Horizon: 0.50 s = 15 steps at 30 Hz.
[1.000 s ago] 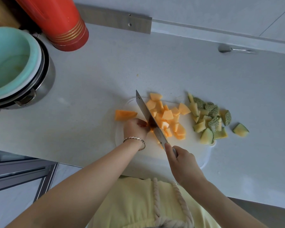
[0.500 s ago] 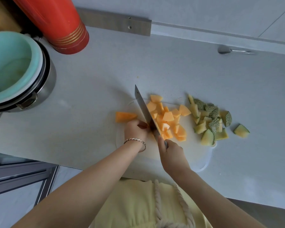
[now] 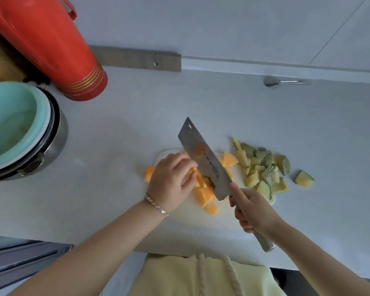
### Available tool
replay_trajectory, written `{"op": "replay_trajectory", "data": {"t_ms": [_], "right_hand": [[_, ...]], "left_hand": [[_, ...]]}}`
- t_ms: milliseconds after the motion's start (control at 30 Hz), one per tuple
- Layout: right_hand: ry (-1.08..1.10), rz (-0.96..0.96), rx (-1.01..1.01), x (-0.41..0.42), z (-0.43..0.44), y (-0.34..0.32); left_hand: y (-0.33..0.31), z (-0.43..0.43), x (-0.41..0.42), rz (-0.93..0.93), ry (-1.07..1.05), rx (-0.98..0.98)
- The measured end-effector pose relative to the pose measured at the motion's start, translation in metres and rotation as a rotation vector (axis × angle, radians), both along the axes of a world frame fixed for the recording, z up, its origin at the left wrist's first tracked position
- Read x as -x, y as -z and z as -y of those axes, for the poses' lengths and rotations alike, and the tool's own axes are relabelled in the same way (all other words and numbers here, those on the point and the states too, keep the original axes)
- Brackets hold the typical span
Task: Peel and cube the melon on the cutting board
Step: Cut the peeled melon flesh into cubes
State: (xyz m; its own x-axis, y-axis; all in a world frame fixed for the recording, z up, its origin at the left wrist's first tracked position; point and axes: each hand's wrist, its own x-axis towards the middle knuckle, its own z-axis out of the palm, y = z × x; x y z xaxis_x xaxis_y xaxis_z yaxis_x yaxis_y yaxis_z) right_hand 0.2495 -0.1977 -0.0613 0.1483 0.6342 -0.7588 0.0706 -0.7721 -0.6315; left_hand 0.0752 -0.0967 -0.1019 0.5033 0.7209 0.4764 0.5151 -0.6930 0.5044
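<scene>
A pale grey kitchen counter (image 3: 222, 107) fills the view, and a white cutting board (image 3: 222, 216) is laid near its front edge. The cubing step is judged to be in hand. A cleaver (image 3: 203, 159) is gripped at the handle by the right hand (image 3: 250, 210), fingers wrapped fully round it; the blade is tilted so that its flat face shows, with the edge angled down toward the left fingertips. The left hand (image 3: 169, 180) is curled over the orange melon pieces (image 3: 205, 195), the fingertips (image 3: 192, 175) pressed to them just beside the blade. More cut pieces lie below those fingertips on the board. A further peeled slice (image 3: 149, 173) lies behind the left knuckles, at the board's far-left edge. Beyond the blade, away from both hands, a heap of green rinds (image 3: 263, 165) is piled, so peeling is judged finished. Next, the edge would have to be brought down squarely, with the left fingertips tucked back from it, and the waiting slice would then have to be drawn in. Whether the blade touches the board cannot be told.
</scene>
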Motion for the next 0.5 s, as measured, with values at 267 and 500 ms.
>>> {"op": "replay_trajectory", "data": {"t_ms": [267, 500], "right_hand": [[0.015, -0.049, -0.021, 0.009, -0.02, -0.002], [-0.216, 0.261, -0.136, -0.017, -0.016, -0.006]], "left_hand": [[0.032, -0.015, -0.003, -0.483, 0.288, -0.131], [-0.006, -0.023, 0.012, -0.061, 0.034, -0.178]]}}
